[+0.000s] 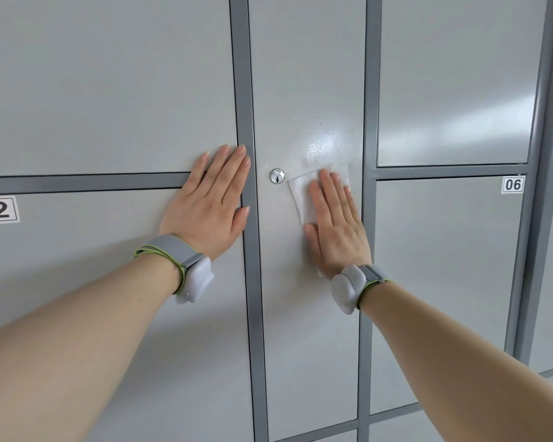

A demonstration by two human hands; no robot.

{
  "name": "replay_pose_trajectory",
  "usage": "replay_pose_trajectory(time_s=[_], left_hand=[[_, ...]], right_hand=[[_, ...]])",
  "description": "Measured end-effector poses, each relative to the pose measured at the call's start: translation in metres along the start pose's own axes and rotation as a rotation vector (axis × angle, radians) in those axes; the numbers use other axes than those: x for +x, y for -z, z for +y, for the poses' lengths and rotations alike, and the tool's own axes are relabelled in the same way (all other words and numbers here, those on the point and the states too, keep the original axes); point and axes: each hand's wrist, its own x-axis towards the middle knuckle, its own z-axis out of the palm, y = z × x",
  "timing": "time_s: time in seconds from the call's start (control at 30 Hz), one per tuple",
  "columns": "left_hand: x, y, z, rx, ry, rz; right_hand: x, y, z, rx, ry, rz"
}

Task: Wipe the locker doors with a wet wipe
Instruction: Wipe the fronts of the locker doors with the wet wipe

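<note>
— Where did the white wet wipe [304, 196] sit, relative to the grip?

— Directly under it. The right hand [337, 228] lay flat on the wipe, fingers straight and close together, pressing it against the tall narrow grey metal locker door [300, 74]. Nothing was pinched; the grip was wide, a flat palm rather than a clasp. The sheet stuck out past the fingertips at twelve o'clock and past the index finger at nine, and a corner peeped out by the wrist at six.

— And its long axis?

— Roughly twelve to six, leaning a touch toward eleven, in line with the fingers.

— The other hand?

— The left hand [214, 202] was equally flat and held nothing. It rested at nine o'clock of the wipe, across the dark grey frame strip [242, 90] and the neighbouring door, apart from the sheet. The right was plainly the working hand.

— What did the next stroke turn on?

— A glossy damp patch [320, 145] lay just at twelve o'clock of the wipe, so I judged that part done; dry-looking metal stretched toward six. The round silver keyhole lock [276, 176] sat just beside the sheet's edge at nine, apart from it as far as I could tell, so a sideways pass would have had to ride round it.
</note>
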Motion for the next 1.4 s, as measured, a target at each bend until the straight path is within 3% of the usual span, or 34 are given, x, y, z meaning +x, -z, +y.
replay_pose_trajectory(time_s=[0.2,0.5,0.6,1.17,1.4], left_hand=[[0.001,0.001,0.001,-0.011,0.004,0.005],[0.002,0.000,-0.001,-0.017,-0.002,0.015],[0.001,0.000,0.000,-0.024,-0.010,0.008],[0.001,0.001,0.001,-0.031,0.000,0.023],[0.002,0.001,0.000,-0.025,-0.010,0.033]], right_hand=[[-0.019,0.004,0.010,-0.012,0.056,-0.076],[-0.001,0.004,-0.004,-0.045,-0.290,-0.007],[0.008,0.003,-0.012,-0.010,-0.325,0.002],[-0.026,-0.002,-0.026,0.044,0.107,-0.096],[-0.044,0.000,-0.014,0.008,-0.080,-0.043]])
